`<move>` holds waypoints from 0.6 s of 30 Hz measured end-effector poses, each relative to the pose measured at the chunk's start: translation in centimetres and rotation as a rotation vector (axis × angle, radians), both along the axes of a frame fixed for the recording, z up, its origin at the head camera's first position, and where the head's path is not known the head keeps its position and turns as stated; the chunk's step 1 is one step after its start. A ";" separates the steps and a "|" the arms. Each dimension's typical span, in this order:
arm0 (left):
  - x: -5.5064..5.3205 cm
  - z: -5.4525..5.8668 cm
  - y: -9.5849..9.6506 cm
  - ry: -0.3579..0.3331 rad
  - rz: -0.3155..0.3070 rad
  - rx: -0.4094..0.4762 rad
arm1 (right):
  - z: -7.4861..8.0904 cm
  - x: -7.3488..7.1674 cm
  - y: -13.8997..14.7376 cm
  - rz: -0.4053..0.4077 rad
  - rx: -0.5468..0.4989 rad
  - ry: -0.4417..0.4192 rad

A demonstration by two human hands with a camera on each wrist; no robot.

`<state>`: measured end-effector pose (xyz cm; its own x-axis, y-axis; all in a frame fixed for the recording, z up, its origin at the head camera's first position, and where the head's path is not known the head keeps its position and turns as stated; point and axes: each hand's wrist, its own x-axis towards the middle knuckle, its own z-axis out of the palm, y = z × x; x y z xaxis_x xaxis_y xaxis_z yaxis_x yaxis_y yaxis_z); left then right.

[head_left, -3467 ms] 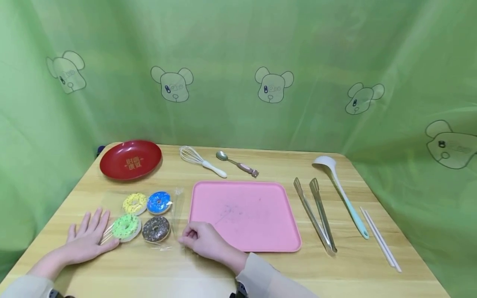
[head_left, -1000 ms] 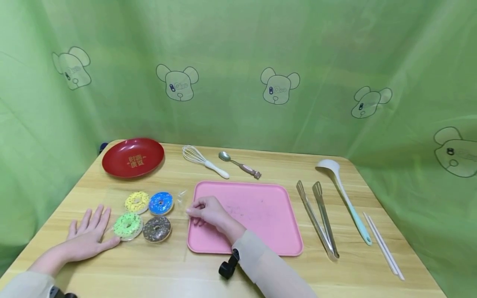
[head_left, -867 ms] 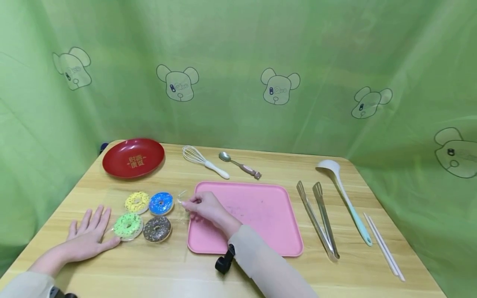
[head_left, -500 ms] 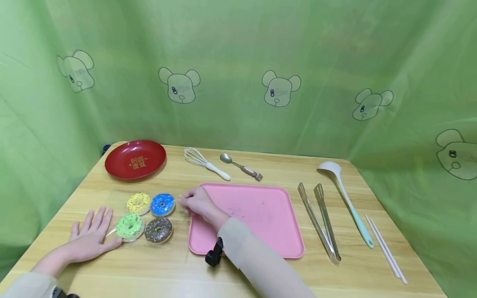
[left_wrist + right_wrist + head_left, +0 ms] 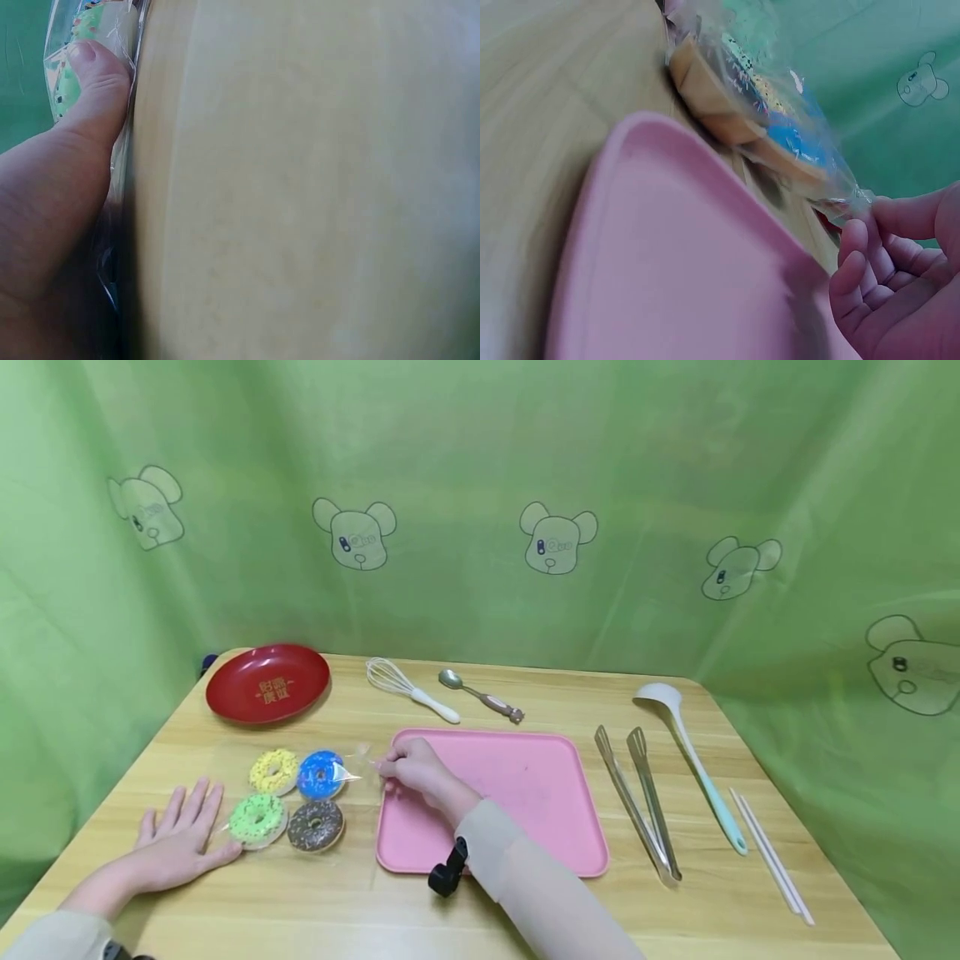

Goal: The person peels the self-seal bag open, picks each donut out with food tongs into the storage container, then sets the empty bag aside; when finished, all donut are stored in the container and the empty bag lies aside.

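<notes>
Several toy donuts lie inside a clear plastic bag (image 5: 362, 766): a yellow donut (image 5: 262, 776), a blue donut (image 5: 310, 782), a green donut (image 5: 241, 821) and a dark brown donut (image 5: 302, 832). My left hand (image 5: 174, 850) is spread flat over the bag's left end, its thumb against the green donut. At the opposite end my right hand (image 5: 422, 770) pinches the bag's edge between thumb and forefinger, above the left rim of a pink tray (image 5: 517, 810). The right wrist view shows the plastic drawn up to those fingertips (image 5: 885, 210).
Behind the bag sits a red oval plate (image 5: 232, 693). A whisk (image 5: 431, 701) and a spoon (image 5: 491, 698) lie near the far edge. Right of the tray are metal tongs (image 5: 633, 802), a ladle (image 5: 697, 760) and white chopsticks (image 5: 772, 857).
My right hand went from the bag's near right corner up along its right side, then slightly right, with the plastic lifting towards its fingers. The left hand has stayed in place.
</notes>
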<state>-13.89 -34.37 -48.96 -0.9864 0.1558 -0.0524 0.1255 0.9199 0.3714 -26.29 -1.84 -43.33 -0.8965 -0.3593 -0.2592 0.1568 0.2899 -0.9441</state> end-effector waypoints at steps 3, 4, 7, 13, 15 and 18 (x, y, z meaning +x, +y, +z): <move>0.2 0.1 0.2 -0.002 0.007 0.007 | -0.3 -0.1 0.6 -0.015 -0.014 -0.018; 0.3 0.2 0.3 -0.005 0.012 0.009 | -0.4 -0.1 0.7 -0.014 -0.023 -0.022; 0.7 0.5 0.5 -0.015 0.021 0.013 | -0.6 -0.1 1.0 -0.009 -0.055 -0.040; 0.7 0.9 0.4 -0.045 0.024 0.010 | -0.7 0.0 1.2 -0.013 -0.087 -0.059; 0.5 0.9 0.2 -0.053 0.023 0.012 | -0.8 -0.1 1.2 -0.020 -0.082 -0.064; 0.4 0.9 -0.3 -0.064 0.022 0.019 | -0.8 -0.1 1.3 -0.006 -0.070 -0.070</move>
